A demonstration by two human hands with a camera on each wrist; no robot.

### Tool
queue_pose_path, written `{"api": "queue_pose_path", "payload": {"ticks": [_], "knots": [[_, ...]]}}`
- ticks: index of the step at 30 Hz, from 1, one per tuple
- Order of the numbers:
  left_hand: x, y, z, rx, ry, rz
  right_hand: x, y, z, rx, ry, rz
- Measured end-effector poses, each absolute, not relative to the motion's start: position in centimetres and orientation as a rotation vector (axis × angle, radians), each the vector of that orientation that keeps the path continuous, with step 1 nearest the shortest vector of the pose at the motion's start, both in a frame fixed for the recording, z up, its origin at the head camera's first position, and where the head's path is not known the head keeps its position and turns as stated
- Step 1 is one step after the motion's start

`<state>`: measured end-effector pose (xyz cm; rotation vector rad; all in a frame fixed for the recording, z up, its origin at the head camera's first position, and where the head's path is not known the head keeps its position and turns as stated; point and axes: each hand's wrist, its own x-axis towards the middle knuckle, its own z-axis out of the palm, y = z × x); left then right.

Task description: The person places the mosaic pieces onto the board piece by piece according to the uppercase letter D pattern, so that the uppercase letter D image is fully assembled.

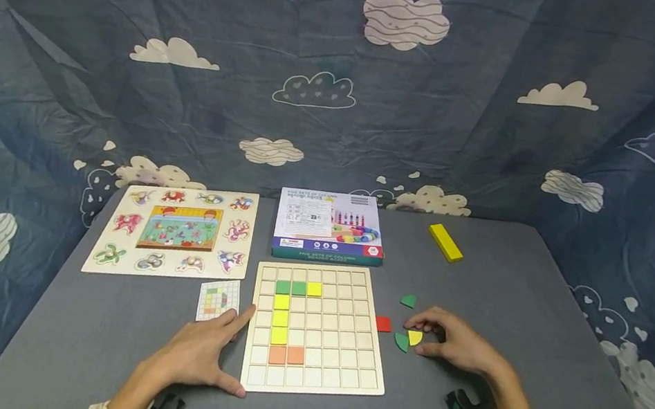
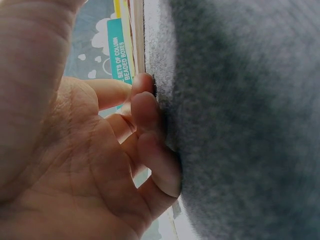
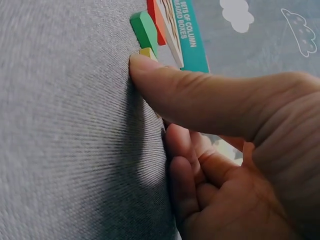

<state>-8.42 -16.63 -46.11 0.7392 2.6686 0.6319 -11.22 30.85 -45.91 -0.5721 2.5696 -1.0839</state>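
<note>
A wooden grid board (image 1: 311,387) lies on the table before me, with green, yellow and orange square tiles in some of its cells. My left hand (image 1: 195,348) is spread at the board's left edge, index fingertip and thumb at its side. Between the thumb and index finger of my right hand (image 1: 455,341) is a yellow quarter-circle piece (image 1: 414,338); in the right wrist view the thumb covers most of it. Beside it lies a green quarter-circle piece (image 1: 401,341). Another green quarter-circle (image 1: 408,300) is farther back, and a red piece (image 1: 383,324) sits by the board's right edge.
A small pattern card (image 1: 219,295) lies between the board and a sea-animal knob puzzle (image 1: 96,263) at the back left. Behind the board stands a flat beaded-boxes carton (image 1: 330,229). A yellow bar (image 1: 446,243) rests at the back right. A cloud-printed curtain (image 1: 338,38) hangs around the table.
</note>
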Motion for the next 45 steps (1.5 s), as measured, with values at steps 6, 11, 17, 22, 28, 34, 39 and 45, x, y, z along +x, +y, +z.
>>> {"api": "queue_pose_path", "payload": {"ticks": [6, 11, 17, 22, 28, 34, 39, 45], "knots": [[-8.3, -16.7, -46.2, 0.728, 2.673, 0.624, -11.3, 30.6, -46.0, -0.573, 2.588, -1.075], [-8.4, -16.7, -46.2, 0.741, 2.675, 0.617, -11.3, 30.5, -46.0, -0.577, 2.618, -1.033], [-8.4, -16.7, -46.2, 0.745, 2.679, 0.599, -11.1, 29.9, -45.6, -0.651, 2.675, -0.941], [-8.4, -16.8, -46.1, 0.752, 2.682, 0.596, -11.3, 29.7, -45.2, -0.715, 2.688, -0.897], [-8.5, -16.7, -46.1, 0.764, 2.688, 0.587, -11.7, 29.3, -44.4, -0.712, 2.76, -0.741], [-8.6, -16.7, -46.2, 0.771, 2.691, 0.585, -11.9, 27.7, -43.5, -0.718, 2.801, -0.682], [-8.6, -16.7, -46.3, 0.771, 2.697, 0.58, -11.8, 25.8, -42.9, -0.781, 2.792, -0.671], [-8.6, -16.7, -46.3, 0.778, 2.695, 0.58, -11.6, 23.2, -42.9, -0.825, 2.739, -0.671]]}}
